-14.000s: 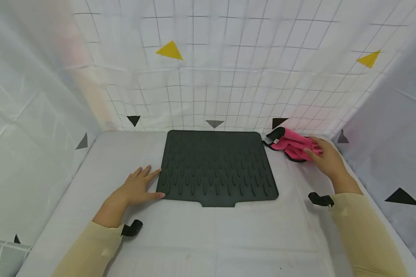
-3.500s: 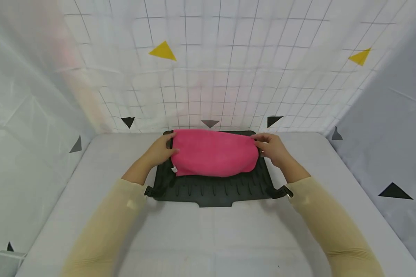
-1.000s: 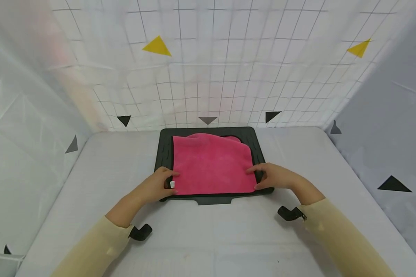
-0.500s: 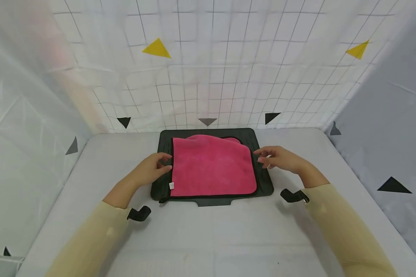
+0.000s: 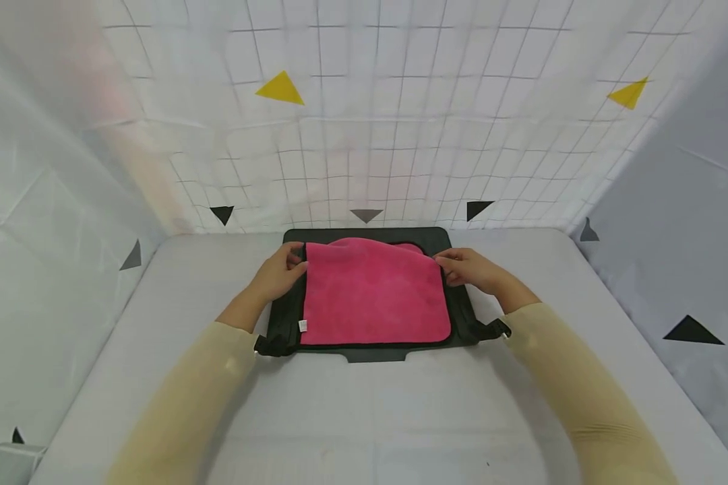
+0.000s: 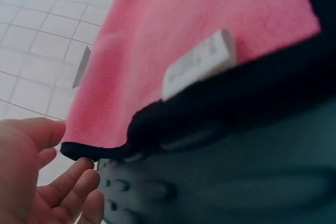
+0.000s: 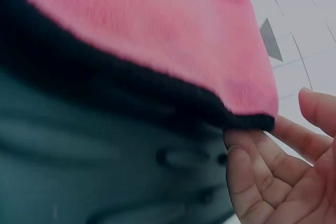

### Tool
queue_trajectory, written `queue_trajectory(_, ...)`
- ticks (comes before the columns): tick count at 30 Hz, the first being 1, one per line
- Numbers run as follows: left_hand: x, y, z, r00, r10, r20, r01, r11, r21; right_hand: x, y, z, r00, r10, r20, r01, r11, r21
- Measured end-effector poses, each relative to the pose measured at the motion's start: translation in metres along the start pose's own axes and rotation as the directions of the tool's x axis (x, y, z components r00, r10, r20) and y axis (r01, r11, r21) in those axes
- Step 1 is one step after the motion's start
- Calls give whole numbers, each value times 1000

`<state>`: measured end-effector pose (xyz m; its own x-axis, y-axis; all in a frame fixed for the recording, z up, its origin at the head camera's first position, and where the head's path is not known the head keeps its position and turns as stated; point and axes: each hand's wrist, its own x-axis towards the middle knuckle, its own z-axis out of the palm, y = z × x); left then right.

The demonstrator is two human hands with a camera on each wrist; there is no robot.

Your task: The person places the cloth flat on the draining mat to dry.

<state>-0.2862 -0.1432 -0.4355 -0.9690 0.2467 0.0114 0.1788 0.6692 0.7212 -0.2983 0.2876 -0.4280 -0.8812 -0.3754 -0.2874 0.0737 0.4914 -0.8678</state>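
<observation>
A pink towel (image 5: 376, 293) with black hem lies spread over the dark ridged mat (image 5: 376, 354), its far edge slightly humped. Another pink layer shows at the far right. My left hand (image 5: 277, 273) is at the towel's far left corner; in the left wrist view its thumb meets the pink side and its fingers (image 6: 79, 179) lie under the hem, pinching the edge. On the opposite side, my right hand (image 5: 473, 269) touches the far right corner. The right wrist view has these fingers (image 7: 283, 163) beneath the hem, the thumb standing apart. A white tag (image 6: 197, 66) sticks out at the left hem.
The mat lies on a white-covered table (image 5: 364, 417). Behind it rises a white gridded curtain (image 5: 364, 135) bearing yellow and black triangles. More sheeting hangs at the left and right sides.
Fourteen seconds ago the towel was crumpled right of the mat; since then it has been spread there. Both hands moved from its near corners, off it, then to the far corners.
</observation>
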Motion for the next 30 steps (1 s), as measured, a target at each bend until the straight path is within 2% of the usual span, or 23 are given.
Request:
queue_trajectory(5,10,1,6,999,-27,-25,25,998,-57,11,-1,5,998,47,-42,-44,997,61)
queue_trajectory(9,16,2,10,999,-32,-17,30,993,-110,23,0,8,994,83,-69,-68,979,193)
queue_trajectory(13,20,4,13,999,-32,-11,30,995,-99,33,2,13,988,118,-97,-85,953,291)
queue_trajectory(16,22,5,13,998,-23,-60,19,998,-61,35,1,17,988,105,-113,-68,953,295)
queue_trajectory(20,21,8,12,987,7,-163,-15,999,-51,29,-8,18,979,10,-201,38,972,232)
queue_trajectory(22,22,10,11,974,31,-223,-41,998,-42,23,-17,16,963,-35,-266,91,975,202)
queue_trajectory(24,24,12,10,967,43,-252,-53,998,-32,20,-20,13,944,-53,-325,110,981,160)
queue_trajectory(26,27,11,11,973,53,-224,-48,998,26,22,-18,11,938,-61,-342,99,991,94)
queue_trajectory(28,30,9,13,991,32,-130,-18,995,103,30,-8,10,944,-60,-325,58,998,-15)
queue_trajectory(30,32,7,16,1000,12,-26,-6,981,193,36,-2,11,959,-56,-279,13,988,-152)
